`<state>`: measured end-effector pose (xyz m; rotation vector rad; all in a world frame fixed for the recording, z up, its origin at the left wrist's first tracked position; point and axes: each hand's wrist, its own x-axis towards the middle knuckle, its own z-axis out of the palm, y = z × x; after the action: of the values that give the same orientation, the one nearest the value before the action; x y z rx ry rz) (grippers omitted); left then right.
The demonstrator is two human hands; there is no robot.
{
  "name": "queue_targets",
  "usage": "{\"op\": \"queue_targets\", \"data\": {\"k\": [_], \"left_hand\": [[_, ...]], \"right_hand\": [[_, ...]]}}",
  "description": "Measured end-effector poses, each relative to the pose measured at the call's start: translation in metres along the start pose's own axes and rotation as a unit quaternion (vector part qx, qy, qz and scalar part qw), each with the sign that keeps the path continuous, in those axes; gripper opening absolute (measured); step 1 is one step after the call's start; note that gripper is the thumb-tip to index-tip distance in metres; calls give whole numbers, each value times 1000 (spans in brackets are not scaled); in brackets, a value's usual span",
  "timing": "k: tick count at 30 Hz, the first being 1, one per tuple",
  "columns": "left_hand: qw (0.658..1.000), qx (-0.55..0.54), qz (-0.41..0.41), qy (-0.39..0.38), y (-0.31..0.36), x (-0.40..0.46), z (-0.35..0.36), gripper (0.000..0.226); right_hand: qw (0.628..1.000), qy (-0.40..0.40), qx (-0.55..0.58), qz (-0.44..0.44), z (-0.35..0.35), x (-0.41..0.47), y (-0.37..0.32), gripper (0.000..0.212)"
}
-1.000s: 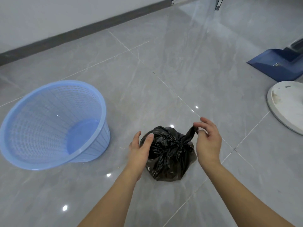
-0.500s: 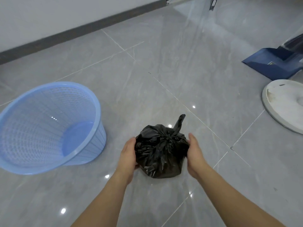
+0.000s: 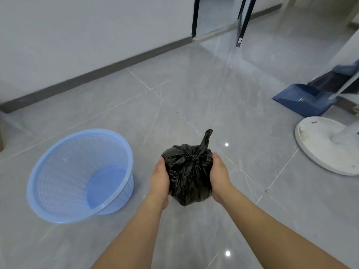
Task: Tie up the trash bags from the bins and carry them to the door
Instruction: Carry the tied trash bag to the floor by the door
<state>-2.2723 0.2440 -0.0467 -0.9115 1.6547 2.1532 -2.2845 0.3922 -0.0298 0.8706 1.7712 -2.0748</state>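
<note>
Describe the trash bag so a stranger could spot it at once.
Start at the light blue mesh bin on the grey tiled floor. Just right of it, the left hand and right hand cup a small trash bag: the only black, crinkled, knotted thing here.

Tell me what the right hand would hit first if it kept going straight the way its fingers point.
Probably nothing soon: the right hand, cupping the black trash bag, points forward over bare floor toward the open glass door. The dustpan sits off to the right. Depth is hard to judge.
</note>
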Motion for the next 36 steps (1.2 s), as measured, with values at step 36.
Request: {"op": "queue_targets", "data": {"k": [36], "left_hand": [[943, -134, 275, -129, 798, -642, 138, 80]], "right_hand": [[962, -131, 113, -212, 96, -601, -798, 28]]}}
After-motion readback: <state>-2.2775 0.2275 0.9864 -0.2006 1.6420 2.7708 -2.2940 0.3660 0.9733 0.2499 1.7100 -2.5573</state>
